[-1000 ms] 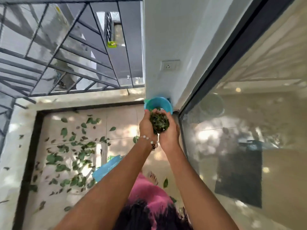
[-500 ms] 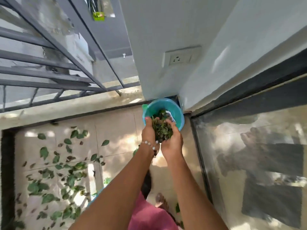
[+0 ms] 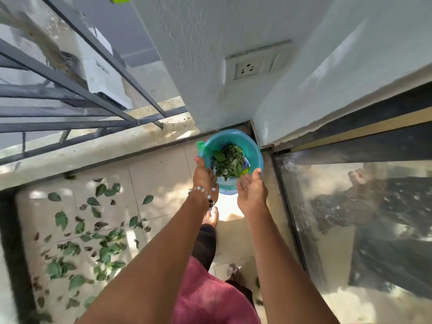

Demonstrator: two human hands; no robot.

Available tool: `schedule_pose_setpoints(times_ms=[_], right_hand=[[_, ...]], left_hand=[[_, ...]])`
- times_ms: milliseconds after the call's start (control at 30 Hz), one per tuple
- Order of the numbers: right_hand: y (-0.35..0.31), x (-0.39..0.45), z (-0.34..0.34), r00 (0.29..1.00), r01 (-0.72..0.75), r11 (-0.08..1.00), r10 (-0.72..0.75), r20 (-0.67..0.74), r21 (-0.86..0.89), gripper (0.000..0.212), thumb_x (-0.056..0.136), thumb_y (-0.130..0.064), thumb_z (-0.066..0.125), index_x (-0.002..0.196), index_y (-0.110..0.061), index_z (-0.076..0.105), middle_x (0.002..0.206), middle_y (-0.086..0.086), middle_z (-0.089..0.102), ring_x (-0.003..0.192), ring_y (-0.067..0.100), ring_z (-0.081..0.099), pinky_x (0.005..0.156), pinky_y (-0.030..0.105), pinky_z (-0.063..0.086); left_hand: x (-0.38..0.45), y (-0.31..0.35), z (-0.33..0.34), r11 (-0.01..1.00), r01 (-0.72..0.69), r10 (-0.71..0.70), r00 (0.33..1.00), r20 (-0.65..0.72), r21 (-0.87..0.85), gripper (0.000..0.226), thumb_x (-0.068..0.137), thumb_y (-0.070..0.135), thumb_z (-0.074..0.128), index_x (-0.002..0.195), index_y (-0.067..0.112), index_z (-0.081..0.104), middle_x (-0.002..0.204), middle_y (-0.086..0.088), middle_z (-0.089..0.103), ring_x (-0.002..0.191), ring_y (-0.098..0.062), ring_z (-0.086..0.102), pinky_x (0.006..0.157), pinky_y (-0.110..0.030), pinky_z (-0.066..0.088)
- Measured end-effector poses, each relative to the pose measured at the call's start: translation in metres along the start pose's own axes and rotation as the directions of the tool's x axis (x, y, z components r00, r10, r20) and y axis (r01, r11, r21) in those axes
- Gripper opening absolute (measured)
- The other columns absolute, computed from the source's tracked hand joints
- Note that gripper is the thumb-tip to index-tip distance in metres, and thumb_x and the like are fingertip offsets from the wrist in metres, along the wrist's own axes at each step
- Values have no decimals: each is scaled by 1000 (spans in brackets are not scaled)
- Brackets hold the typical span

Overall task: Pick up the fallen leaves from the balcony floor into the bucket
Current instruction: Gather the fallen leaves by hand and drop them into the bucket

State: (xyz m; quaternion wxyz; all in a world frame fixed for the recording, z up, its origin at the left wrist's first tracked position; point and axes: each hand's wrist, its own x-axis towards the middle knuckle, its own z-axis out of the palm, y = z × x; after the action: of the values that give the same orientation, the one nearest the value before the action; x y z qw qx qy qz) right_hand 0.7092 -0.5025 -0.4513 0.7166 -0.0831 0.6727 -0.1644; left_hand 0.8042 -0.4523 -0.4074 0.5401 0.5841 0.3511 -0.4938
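Hovering palms-inward with relaxed, empty fingers, the left hand [image 3: 204,177] and right hand [image 3: 252,194] flank the round teal plastic bucket [image 3: 253,152] in the floor corner, holding crumpled green leaves [image 3: 228,162].

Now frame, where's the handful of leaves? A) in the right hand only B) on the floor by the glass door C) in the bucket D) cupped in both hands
C: the leaves lie inside the bucket; left hand and right hand are open and hold nothing.
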Motion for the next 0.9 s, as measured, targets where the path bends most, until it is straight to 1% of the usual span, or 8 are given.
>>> schedule_pose_setpoints(times_ms=[33,133,233,333,433,567,700,900], right_hand=[[-4,-10,-3,1000,13,1000,-13,12,-17,48,97,-42,50,120,1,56,121,12,60,103,19,59,94,27,48],[-18,-53,-13,996,83,990,-81,26,-116,36,97,-37,54,105,-3,63,107,11,66,94,19,64,83,27,53],[-33,-108,-24,976,209,919,-217,16,-333,26,97,-36,55,97,-12,66,97,11,70,85,21,67,72,32,56],[-44,-166,-49,924,339,744,-377,57,-576,31,92,-45,52,82,-19,67,89,8,72,83,28,68,73,44,58],[-55,-221,-81,840,432,495,-524,137,-754,32,94,-39,52,86,-13,69,88,13,71,87,36,65,77,42,53],[-56,-277,-146,704,462,357,-704,91,-812,24,96,-20,55,92,-3,70,92,20,71,88,38,64,75,36,48],[-39,-310,-229,615,401,427,-781,-107,-811,29,97,-27,51,88,-8,70,80,12,70,75,32,65,68,38,53],[16,-355,-365,536,356,658,-725,-432,-663,28,97,-30,52,98,-8,70,92,13,72,87,31,66,72,33,48]], left_hand=[[-6,-2,-3,996,-36,36,999,2,76,54,98,59,35,115,13,58,106,-3,60,86,-22,58,83,-33,47],[-40,-5,-9,888,-161,165,986,28,432,39,97,46,50,106,9,60,101,-4,62,95,-22,62,93,-41,49],[-90,-6,-10,511,-306,311,937,160,803,34,94,41,57,111,14,66,113,-8,68,106,-29,62,95,-40,50],[-141,-8,-7,141,-396,310,888,340,907,37,96,37,55,121,12,64,121,-12,65,112,-31,58,90,-31,45],[-186,-17,2,-125,-491,261,822,506,862,36,96,33,53,123,13,64,119,-17,66,112,-35,58,90,-34,46],[-244,-46,18,-412,-581,154,715,682,702,31,96,30,48,119,15,64,115,-18,67,109,-37,60,89,-39,48],[-295,-99,37,-651,-597,1,617,787,469,32,98,34,44,118,18,63,117,-15,66,110,-35,59,87,-38,46],[-353,-221,58,-692,-686,-251,523,814,227,35,95,38,52,125,23,58,116,-9,68,116,-30,57,98,-39,45]])
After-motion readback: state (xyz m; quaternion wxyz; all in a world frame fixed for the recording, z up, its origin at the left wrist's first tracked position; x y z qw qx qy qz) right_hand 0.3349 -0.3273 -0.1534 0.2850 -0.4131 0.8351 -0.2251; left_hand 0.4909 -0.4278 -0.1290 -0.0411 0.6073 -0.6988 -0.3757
